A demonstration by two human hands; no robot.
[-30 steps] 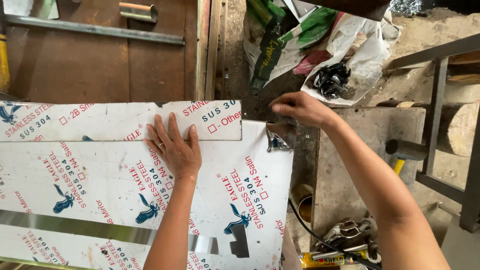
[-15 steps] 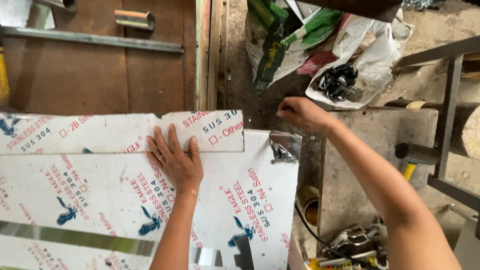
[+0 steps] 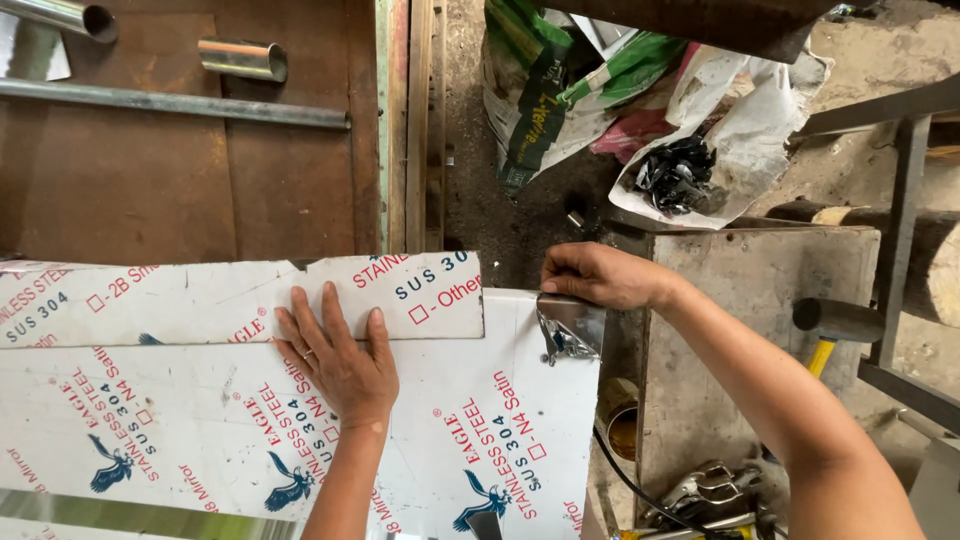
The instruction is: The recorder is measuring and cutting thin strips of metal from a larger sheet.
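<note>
Since the earlier frames, right hand (image 3: 598, 275) has slid from above the sheet's top right corner down onto it; left hand barely shifted.

Big steel sheet (image 3: 430, 420), white protective film with red and blue print, lies flat across the lower left of view. Narrower film-covered strip (image 3: 200, 300) lies across its upper edge, overlapping it.

Brown metal surface (image 3: 150, 180) sits beyond the sheet, with a long rod and two short tube offcuts (image 3: 243, 58) on it.

Grey block (image 3: 740, 330) stands right of the sheet. Torn sacks (image 3: 640, 110) lie on the dirt above it, and a hammer with yellow handle (image 3: 830, 325) sits at its right edge.

Left hand (image 3: 340, 360) is open flat, fingers spread, pressing down where strip meets sheet, holding nothing.

Right hand is curled, fingertips pinching the peeled-back film at the sheet's corner; bare shiny metal (image 3: 572, 328) shows just below it.
</note>
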